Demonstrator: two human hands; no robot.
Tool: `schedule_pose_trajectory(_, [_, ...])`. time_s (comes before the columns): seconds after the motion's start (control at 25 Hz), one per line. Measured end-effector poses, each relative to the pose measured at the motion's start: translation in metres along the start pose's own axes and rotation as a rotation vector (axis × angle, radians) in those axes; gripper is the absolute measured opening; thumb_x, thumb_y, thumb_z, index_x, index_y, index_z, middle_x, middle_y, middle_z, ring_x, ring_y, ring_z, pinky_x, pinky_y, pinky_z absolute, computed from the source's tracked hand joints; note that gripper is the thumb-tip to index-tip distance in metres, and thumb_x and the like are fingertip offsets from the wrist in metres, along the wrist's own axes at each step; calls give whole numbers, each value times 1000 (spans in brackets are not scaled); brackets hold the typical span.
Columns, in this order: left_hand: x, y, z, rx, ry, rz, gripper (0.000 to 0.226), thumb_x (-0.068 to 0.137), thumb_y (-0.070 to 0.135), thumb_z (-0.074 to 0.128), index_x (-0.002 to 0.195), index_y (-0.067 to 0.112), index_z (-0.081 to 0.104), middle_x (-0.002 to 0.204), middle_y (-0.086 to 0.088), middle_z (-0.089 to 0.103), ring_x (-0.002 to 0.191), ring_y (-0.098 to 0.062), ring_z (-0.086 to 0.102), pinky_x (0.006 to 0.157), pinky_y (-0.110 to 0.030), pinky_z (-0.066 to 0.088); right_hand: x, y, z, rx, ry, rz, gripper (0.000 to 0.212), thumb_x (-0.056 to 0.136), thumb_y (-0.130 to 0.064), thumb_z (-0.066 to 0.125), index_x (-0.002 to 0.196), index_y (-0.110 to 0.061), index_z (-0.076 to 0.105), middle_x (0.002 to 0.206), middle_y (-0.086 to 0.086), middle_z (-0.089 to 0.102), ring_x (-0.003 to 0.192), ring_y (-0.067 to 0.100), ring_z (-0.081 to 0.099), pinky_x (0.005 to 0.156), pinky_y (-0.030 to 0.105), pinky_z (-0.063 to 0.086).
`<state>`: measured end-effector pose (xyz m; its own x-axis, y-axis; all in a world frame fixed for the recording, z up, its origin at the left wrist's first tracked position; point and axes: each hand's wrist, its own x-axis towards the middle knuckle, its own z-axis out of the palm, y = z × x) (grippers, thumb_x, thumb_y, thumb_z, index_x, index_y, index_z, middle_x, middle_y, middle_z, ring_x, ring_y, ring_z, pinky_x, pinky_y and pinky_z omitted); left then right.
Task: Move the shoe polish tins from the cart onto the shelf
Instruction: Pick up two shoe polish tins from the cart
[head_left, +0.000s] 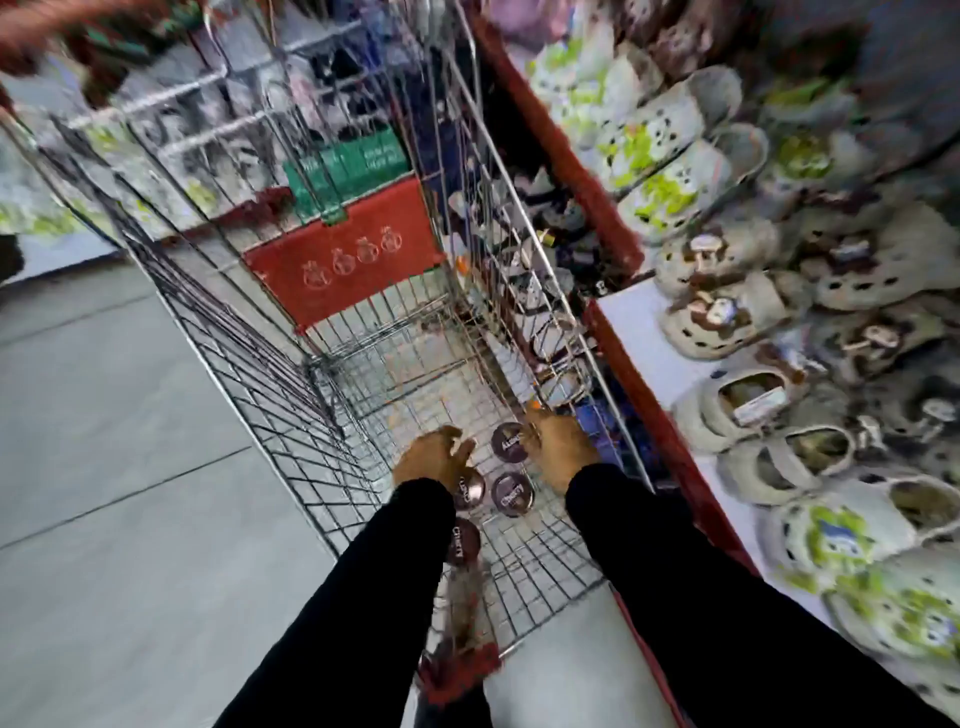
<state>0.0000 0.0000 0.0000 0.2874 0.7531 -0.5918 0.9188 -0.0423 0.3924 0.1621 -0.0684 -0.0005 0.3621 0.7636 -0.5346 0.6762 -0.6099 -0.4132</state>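
Tins of shoe polish, 4 that I can count, lie flat on the wire floor of the cart (291, 395): a far tin (508, 441), a middle tin (512, 493), a tin half under the left hand (470, 488) and a near tin (462, 540) beside the left sleeve. All 4 are lid-up, close together but not stacked. The left hand (434, 457) hangs over its tin with fingers spread and curled, open, not yet closed on anything. The right hand (558, 447) is at the edge of the far tin, fingers bent toward its rim; blur hides whether it grips, so I cannot tell.

Each looks like a small, flat, rigid metal disc, probably light and hard to crush, with a smooth lid that would slip under a flat palm. The sensible hold is across the rim, thumb on 1 side and fingers opposite, lifting straight up so the base clears the wires. The shelf (644, 338) to the right is crowded with clogs (727, 322), leaving only a bare white strip near its red edge.
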Motion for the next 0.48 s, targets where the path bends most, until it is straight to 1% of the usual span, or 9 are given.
schedule_pose_trajectory(0.08, [25,-13,26,-42,-42,-134,43,93,44,59,131,25,62,134,-7,66,125,-29,63,100,-37,51,28,12,16,55,6,65,43,94,-24,65,135,-10,63,128,18,70,118,33,66,99,37,54])
schedule_pose_trajectory(0.16, [45,-29,55,-21,-101,-226,44,91,38,64,131,21,61,135,-10,64,126,-31,61,102,-38,50,53,22,36,70,-17,128,46,94,-27,66,135,-5,62,131,19,68,121,33,64,102,39,51])
schedule_pose_trajectory(0.24, [53,-38,71,4,-134,-274,48,87,35,69,131,16,60,134,-13,63,126,-32,61,99,-40,51,65,23,49,67,-48,150,51,94,-30,66,137,-5,59,134,20,64,124,34,61,101,39,51])
schedule_pose_trajectory(0.36, [64,-47,88,8,-126,-302,51,82,32,75,127,15,60,130,-13,65,122,-33,64,95,-40,52,78,31,69,33,-71,195,62,88,-34,73,143,-11,53,139,18,60,129,34,58,105,38,50])
schedule_pose_trajectory(0.48, [69,-53,97,-22,-119,-315,55,79,31,77,128,15,56,129,-12,66,122,-33,64,94,-41,52,80,38,80,38,-50,222,67,80,-30,82,140,-14,57,135,16,63,124,33,61,100,34,50])
